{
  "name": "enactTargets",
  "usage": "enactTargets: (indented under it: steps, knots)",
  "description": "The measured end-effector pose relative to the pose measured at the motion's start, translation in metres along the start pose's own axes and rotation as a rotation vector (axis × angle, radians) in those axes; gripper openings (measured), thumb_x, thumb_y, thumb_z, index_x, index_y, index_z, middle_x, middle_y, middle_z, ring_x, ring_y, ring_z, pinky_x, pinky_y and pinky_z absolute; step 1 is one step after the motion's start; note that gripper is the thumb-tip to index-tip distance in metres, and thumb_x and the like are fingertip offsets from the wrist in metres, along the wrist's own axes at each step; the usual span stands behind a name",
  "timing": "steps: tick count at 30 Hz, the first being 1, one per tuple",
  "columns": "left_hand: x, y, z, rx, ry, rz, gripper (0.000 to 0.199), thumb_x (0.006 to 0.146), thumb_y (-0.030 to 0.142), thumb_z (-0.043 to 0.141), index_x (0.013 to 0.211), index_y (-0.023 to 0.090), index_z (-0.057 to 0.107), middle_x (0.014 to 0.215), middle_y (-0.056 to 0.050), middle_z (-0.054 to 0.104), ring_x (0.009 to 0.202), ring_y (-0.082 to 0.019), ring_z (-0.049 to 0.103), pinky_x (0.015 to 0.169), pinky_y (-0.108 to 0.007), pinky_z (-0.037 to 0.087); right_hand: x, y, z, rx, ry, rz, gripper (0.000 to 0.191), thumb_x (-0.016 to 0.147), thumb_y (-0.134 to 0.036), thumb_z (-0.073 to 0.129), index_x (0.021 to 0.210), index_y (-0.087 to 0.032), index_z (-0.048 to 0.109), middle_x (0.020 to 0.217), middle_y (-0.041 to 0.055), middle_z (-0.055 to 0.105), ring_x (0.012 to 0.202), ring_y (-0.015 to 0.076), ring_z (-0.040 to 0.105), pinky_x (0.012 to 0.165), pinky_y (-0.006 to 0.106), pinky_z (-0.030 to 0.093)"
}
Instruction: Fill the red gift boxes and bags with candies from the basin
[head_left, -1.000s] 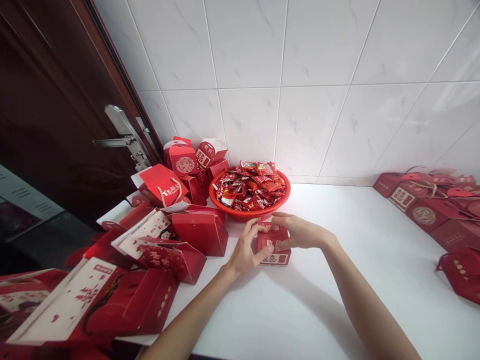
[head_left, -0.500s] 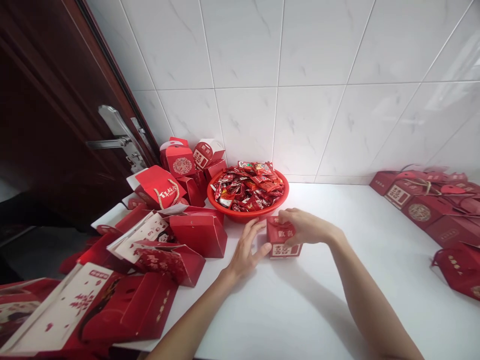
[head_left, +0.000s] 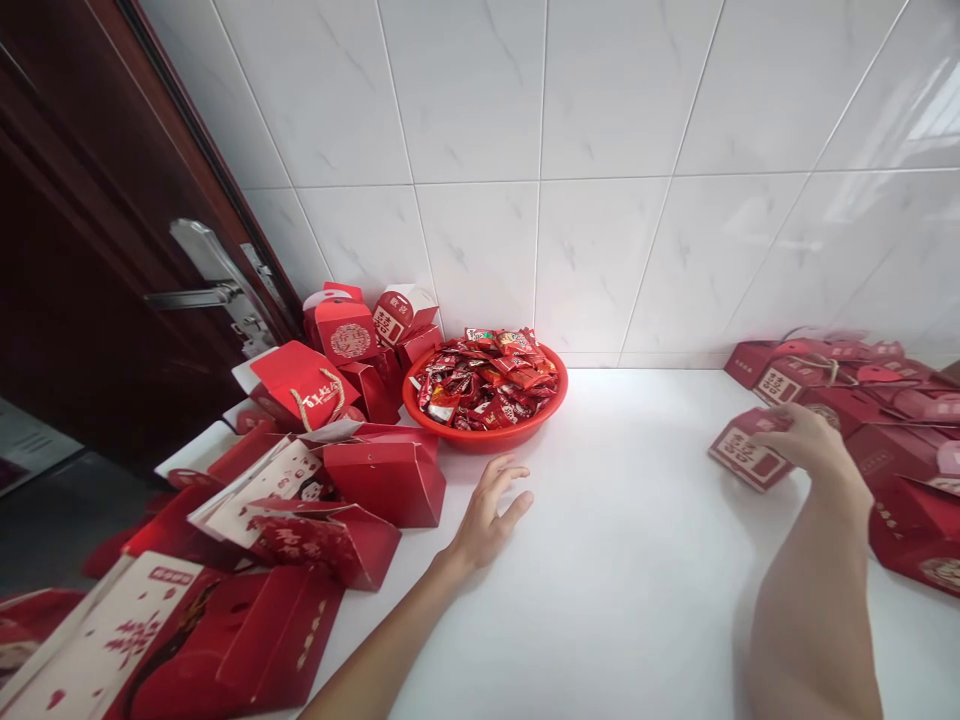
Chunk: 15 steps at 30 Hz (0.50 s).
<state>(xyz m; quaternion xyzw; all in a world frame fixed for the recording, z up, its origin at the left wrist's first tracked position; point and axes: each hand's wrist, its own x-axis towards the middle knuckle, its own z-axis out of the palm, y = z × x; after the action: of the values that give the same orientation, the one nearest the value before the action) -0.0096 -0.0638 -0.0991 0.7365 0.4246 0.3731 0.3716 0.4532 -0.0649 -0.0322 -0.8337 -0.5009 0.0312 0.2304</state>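
Observation:
My right hand (head_left: 814, 445) grips a small red box (head_left: 750, 450) by its top, at the right of the white table (head_left: 600, 580). The box is tilted, its pale panel with red characters facing me, close beside a group of closed red boxes (head_left: 874, 450). My left hand (head_left: 487, 515) rests near the middle of the table with its fingers apart and nothing in them. Just beyond it stands a red basin (head_left: 495, 437) heaped with red-wrapped packets (head_left: 487, 380).
Many red and white boxes, several with open tops (head_left: 382, 475), crowd the table's left side. A tiled wall (head_left: 480, 250) rises behind the table. At the left is a dark door with a metal handle (head_left: 199, 297).
My right hand has carried the small box from beside my left hand to the right, near the closed boxes. My left hand stays near the basin. The view has shifted slightly.

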Motion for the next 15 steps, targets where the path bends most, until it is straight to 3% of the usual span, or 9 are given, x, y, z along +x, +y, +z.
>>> enactTargets:
  steps: [4,7,9,12,15]
  knots:
    - [0.000,-0.002,0.002,0.004,0.000,-0.002,0.031,0.093,0.044,0.054,0.112,0.022,0.067,0.137,-0.012,0.054,0.134,-0.028,0.052,0.107,-0.047,0.051,-0.002,0.005,-0.005,-0.003,0.091,0.198,0.047,0.070,-0.024,0.057,0.116,-0.020,0.064,0.108,0.0227,0.067,0.116,0.0510,0.062,0.085,0.064,0.053]
    - [0.000,-0.002,0.002,0.013,-0.008,-0.012,0.030,0.094,0.042,0.054,0.112,0.022,0.067,0.137,-0.012,0.054,0.133,-0.028,0.053,0.107,-0.046,0.051,-0.002,-0.020,-0.009,0.044,0.182,0.142,0.057,0.072,-0.021,0.058,0.129,-0.023,0.060,0.132,0.0200,0.061,0.137,0.0498,0.046,0.104,0.068,0.043]
    - [0.000,-0.001,0.002,0.015,-0.013,-0.020,0.030,0.094,0.042,0.054,0.112,0.022,0.066,0.137,-0.012,0.053,0.133,-0.028,0.053,0.108,-0.046,0.051,-0.002,-0.042,-0.006,0.190,0.225,0.024,0.055,0.076,-0.023,0.058,0.131,-0.021,0.058,0.142,0.0193,0.056,0.140,0.0470,0.043,0.112,0.064,0.037]
    - [0.000,0.000,0.001,0.012,-0.012,-0.024,0.031,0.094,0.042,0.054,0.112,0.021,0.066,0.137,-0.013,0.052,0.133,-0.027,0.053,0.108,-0.046,0.051,-0.001,-0.064,0.007,0.388,0.044,-0.091,0.052,0.080,-0.033,0.058,0.131,-0.022,0.057,0.141,0.0153,0.059,0.127,0.0364,0.059,0.106,0.050,0.049]
    - [-0.001,0.000,0.000,0.009,-0.002,-0.020,0.030,0.094,0.041,0.054,0.113,0.020,0.065,0.138,-0.014,0.051,0.134,-0.027,0.053,0.108,-0.046,0.051,0.005,-0.062,0.028,0.329,-0.139,-0.107,0.056,0.078,-0.047,0.065,0.128,-0.024,0.058,0.130,0.0178,0.064,0.114,0.0376,0.066,0.085,0.048,0.058]
